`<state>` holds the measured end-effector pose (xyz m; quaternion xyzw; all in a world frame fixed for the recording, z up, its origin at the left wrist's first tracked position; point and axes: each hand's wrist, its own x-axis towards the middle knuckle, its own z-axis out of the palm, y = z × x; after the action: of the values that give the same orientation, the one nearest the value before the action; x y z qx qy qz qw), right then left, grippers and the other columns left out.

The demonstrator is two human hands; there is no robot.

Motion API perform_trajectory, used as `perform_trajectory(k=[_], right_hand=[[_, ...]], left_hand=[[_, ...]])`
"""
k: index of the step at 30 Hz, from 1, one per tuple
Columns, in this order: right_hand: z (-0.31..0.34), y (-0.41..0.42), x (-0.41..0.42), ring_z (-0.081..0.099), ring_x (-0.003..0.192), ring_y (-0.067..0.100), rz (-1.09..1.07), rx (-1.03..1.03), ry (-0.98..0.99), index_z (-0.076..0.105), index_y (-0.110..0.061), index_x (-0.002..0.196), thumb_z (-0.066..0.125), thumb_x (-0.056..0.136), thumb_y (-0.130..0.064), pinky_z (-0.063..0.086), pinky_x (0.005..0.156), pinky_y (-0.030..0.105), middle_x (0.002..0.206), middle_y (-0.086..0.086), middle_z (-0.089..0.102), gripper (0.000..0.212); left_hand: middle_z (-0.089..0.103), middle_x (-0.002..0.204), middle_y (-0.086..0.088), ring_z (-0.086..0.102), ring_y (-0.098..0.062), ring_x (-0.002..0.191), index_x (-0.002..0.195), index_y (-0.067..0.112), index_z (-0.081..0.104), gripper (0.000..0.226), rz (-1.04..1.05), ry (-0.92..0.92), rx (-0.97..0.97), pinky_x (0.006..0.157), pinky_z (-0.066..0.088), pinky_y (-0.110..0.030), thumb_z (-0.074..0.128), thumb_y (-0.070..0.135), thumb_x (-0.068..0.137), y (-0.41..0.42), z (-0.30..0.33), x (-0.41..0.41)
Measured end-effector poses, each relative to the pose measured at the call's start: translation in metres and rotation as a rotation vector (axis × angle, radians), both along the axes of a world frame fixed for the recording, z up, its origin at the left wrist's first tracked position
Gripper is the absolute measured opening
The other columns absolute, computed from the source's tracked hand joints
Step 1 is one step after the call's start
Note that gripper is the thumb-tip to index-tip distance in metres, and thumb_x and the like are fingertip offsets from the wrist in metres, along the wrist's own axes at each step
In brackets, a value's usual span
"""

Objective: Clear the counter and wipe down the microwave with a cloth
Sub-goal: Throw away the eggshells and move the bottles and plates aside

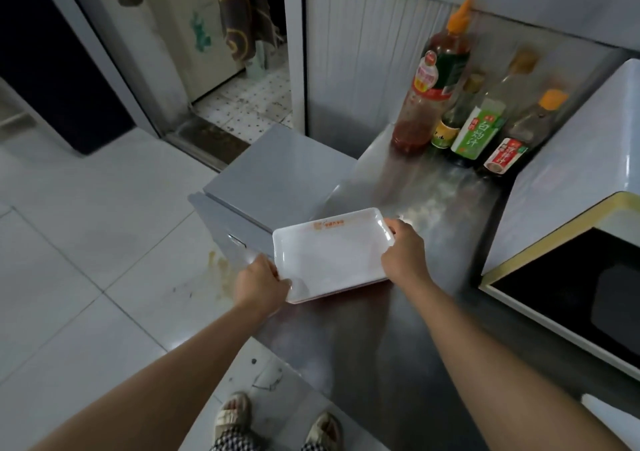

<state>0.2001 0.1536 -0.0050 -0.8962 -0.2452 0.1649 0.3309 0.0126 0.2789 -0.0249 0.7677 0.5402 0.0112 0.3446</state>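
A white rectangular tray [329,254] with an orange logo near its far rim sits at the left edge of the steel counter [433,215], partly overhanging it. My left hand [261,282] grips the tray's near left corner. My right hand [405,253] grips its right rim, thumb on top. The white microwave [568,187] with a dark door stands on the counter at the right. No cloth is in view.
Several sauce and oil bottles [478,131] cluster at the back of the counter against the wall. A grey cabinet [277,176] with a handle stands left of the counter. White tiled floor spreads to the left, with a yellowish stain [221,270]. My sandalled feet show below.
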Motion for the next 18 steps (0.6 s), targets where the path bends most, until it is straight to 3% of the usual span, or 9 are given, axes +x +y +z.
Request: perform_trajectory(k=[4, 7, 12, 15, 18], right_hand=[[-0.01, 0.001, 0.005, 0.056, 0.101, 0.032, 0.028, -0.023, -0.009, 0.059, -0.008, 0.118, 0.044, 0.07, 0.012, 0.047, 0.085, 0.033, 0.111, 0.015, 0.058, 0.054], [-0.015, 0.001, 0.008, 0.054, 0.103, 0.031, 0.062, -0.047, -0.046, 0.056, -0.008, 0.121, 0.046, 0.07, 0.012, 0.041, 0.081, 0.025, 0.113, 0.015, 0.054, 0.055], [-0.019, 0.005, 0.011, 0.046, 0.117, 0.033, 0.107, -0.111, -0.114, 0.049, -0.008, 0.13, 0.048, 0.073, 0.011, 0.041, 0.094, 0.034, 0.127, 0.015, 0.047, 0.06], [-0.023, 0.005, 0.014, 0.041, 0.117, 0.032, 0.111, -0.21, -0.162, 0.05, -0.01, 0.126, 0.05, 0.073, 0.011, 0.042, 0.088, 0.034, 0.13, 0.011, 0.046, 0.057], [-0.024, 0.004, 0.017, 0.044, 0.113, 0.033, 0.115, -0.204, -0.141, 0.054, -0.009, 0.122, 0.05, 0.073, 0.012, 0.041, 0.085, 0.03, 0.129, 0.011, 0.046, 0.053]], left_hand=[[0.031, 0.073, 0.007, 0.061, -0.035, 0.082, 0.081, 0.009, 0.051, 0.022, -0.006, 0.004, 0.001, 0.075, 0.052, -0.04, 0.07, 0.015, 0.073, -0.006, -0.004, -0.001], [0.035, 0.072, 0.009, 0.061, -0.033, 0.081, 0.08, 0.011, 0.045, 0.024, -0.002, -0.017, -0.007, 0.069, 0.051, -0.036, 0.068, 0.013, 0.074, -0.008, -0.008, 0.0], [0.043, 0.068, 0.006, 0.059, -0.03, 0.084, 0.079, 0.013, 0.043, 0.025, 0.026, -0.044, 0.009, 0.064, 0.042, -0.031, 0.068, 0.012, 0.075, -0.008, -0.011, 0.002], [0.039, 0.07, 0.007, 0.058, -0.031, 0.076, 0.08, 0.011, 0.044, 0.023, 0.023, -0.059, 0.021, 0.063, 0.047, -0.034, 0.066, 0.01, 0.075, -0.01, -0.01, 0.002], [0.04, 0.07, 0.007, 0.056, -0.027, 0.07, 0.077, 0.014, 0.043, 0.023, 0.019, -0.059, 0.046, 0.059, 0.042, -0.03, 0.065, 0.01, 0.077, -0.009, -0.012, 0.003]])
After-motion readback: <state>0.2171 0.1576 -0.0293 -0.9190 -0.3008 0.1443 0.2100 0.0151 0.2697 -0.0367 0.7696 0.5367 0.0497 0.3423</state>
